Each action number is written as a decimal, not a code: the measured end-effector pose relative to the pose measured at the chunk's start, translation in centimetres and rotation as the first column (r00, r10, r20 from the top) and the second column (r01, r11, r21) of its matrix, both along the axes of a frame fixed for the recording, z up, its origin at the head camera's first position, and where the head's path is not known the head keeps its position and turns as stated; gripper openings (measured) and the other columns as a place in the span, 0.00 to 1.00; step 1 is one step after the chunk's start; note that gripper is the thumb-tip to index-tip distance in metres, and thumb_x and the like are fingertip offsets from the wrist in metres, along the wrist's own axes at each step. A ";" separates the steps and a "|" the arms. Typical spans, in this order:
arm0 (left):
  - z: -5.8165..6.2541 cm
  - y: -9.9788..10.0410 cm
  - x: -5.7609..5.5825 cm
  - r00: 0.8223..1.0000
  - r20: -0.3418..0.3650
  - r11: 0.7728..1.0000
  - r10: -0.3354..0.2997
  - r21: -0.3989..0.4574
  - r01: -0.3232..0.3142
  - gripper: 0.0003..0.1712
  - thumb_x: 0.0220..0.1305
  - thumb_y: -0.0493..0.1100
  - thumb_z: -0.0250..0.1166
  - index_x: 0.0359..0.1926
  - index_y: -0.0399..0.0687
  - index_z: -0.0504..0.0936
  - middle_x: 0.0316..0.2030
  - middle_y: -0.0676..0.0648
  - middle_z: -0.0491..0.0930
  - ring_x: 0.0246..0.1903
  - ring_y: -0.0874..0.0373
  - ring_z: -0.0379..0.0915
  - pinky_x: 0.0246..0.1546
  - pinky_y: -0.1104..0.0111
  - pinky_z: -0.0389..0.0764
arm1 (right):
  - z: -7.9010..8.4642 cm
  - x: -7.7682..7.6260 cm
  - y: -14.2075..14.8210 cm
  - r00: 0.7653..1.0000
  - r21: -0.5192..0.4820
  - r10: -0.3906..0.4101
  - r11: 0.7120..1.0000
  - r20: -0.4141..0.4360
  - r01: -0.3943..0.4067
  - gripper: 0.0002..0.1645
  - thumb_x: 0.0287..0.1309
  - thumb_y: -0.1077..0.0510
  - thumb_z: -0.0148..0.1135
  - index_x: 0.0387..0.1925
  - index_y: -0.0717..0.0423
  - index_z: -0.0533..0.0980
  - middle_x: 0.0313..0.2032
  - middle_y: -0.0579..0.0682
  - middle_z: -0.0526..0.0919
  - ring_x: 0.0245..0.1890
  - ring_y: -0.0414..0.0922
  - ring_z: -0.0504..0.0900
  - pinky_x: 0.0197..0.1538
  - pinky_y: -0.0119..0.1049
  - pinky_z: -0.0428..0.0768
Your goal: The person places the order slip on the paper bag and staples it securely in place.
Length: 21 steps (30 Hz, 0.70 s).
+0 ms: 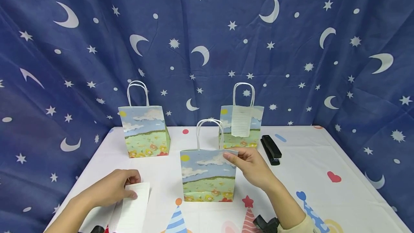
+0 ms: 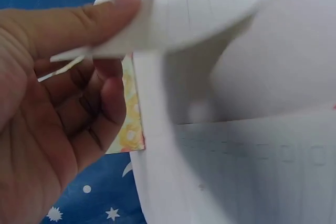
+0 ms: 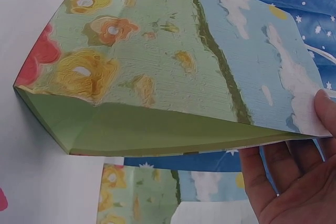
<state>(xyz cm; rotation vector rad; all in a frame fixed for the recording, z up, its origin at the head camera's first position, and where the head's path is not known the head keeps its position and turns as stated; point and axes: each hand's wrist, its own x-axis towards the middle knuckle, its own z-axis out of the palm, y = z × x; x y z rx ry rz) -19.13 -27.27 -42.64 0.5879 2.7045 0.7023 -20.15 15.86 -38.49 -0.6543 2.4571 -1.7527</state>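
Note:
My right hand (image 1: 253, 166) pinches the top right corner of a paper gift bag (image 1: 207, 175) with white twisted handles and a painted meadow and sky. In the right wrist view, thumb and fingers lie on either side of the bag's upper edge, and its pale green side panel (image 3: 152, 132) shows. At the front left, my left hand (image 1: 111, 190) pinches the top end of a white lined paper slip (image 1: 134, 208) between thumb and fingers. Seen from the left wrist, the slip curves up over another printed sheet (image 2: 262, 166) below it.
A matching gift bag (image 1: 145, 136) stands at the back left. Another bag (image 1: 226, 141), at the back right, has a lined slip (image 1: 240, 121) on its front. Beside it lies a black stapler (image 1: 271, 149). A blue starry curtain (image 1: 207, 28) hangs behind the white patterned tablecloth (image 1: 307, 161).

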 end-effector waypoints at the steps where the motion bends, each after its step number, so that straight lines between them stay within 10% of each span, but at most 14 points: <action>1: 0.1 -0.1 0.0 1.000 -0.002 1.000 -0.003 0.008 0.003 0.14 0.49 0.52 0.75 0.32 0.63 0.76 0.24 0.60 0.72 0.25 0.70 0.65 0.27 0.73 0.67 | 0.0 0.0 0.0 1.000 0.002 0.001 1.000 0.001 -0.001 0.21 0.65 0.49 0.60 0.22 0.58 0.76 0.16 0.46 0.54 0.20 0.39 0.55 0.23 0.34 0.60; 9: 1.7 0.2 0.4 0.998 -0.062 0.998 -0.004 0.059 0.008 0.10 0.49 0.60 0.72 0.25 0.68 0.80 0.17 0.63 0.68 0.21 0.71 0.62 0.22 0.74 0.66 | 0.0 0.0 0.3 1.000 0.002 0.004 1.000 0.010 -0.004 0.12 0.66 0.48 0.59 0.37 0.49 0.84 0.20 0.44 0.65 0.28 0.38 0.65 0.34 0.34 0.71; 21: 3.6 1.9 1.0 0.975 -0.221 0.989 0.032 0.151 0.001 0.11 0.52 0.61 0.70 0.23 0.69 0.79 0.20 0.65 0.73 0.22 0.71 0.66 0.23 0.75 0.69 | 0.2 0.1 0.0 0.997 0.004 0.003 1.000 0.072 -0.004 0.29 0.65 0.45 0.58 0.19 0.63 0.70 0.15 0.46 0.51 0.17 0.40 0.52 0.25 0.34 0.62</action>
